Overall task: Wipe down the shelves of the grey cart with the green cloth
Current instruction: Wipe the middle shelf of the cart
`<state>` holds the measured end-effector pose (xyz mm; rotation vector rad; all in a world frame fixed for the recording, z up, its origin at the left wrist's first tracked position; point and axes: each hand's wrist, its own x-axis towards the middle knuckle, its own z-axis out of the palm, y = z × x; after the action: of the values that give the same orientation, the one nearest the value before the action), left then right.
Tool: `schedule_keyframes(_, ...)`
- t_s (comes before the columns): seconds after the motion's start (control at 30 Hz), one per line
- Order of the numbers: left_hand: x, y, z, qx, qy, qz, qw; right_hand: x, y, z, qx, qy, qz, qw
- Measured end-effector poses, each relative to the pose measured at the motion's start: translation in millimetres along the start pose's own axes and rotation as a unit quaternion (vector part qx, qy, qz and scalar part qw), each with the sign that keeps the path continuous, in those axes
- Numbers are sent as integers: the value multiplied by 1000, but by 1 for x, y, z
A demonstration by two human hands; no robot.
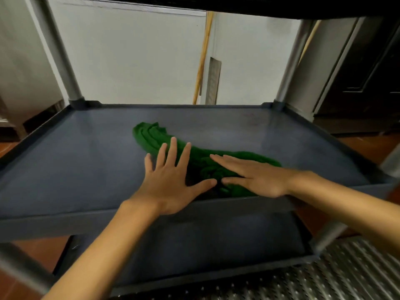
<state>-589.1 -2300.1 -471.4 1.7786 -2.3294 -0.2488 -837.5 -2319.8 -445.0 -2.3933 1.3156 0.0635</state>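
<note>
The grey cart's middle shelf (pixel 75 152) fills the view, a flat tray with a raised rim. A bunched green cloth (pixel 151 135) lies across it from the centre toward the front right. My left hand (pixel 171 180) lies flat on the cloth's near part with fingers spread and straight. Beside it, my right hand (pixel 253 176) presses flat on the cloth with its fingers together, pointing left. The two thumbs nearly meet over the cloth. Below, the bottom shelf (pixel 216 245) shows, and the top shelf's dark underside (pixel 238 5) runs along the upper edge.
Grey corner posts stand at the back left (pixel 62 61) and back right (pixel 290 66). Behind the cart are a white wall, a wooden stick (pixel 202 59) leaning on it, and a dark door (pixel 368 72) at right. A metal tread plate (pixel 346 273) lies at lower right.
</note>
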Motion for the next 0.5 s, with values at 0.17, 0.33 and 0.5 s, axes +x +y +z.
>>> schedule_keyframes(0.17,-1,-1,-1,-14,-25,4,1000,-8,22,-7,-53,-9,44,998)
schedule_keyframes(0.33,0,-3,-2,-10,-37,8,999,-29,52,-20,-87,-27,81,993)
schedule_keyframes(0.5,-1,-3,-3,-2,-36,8,999,-67,101,-30,-74,40,157,984)
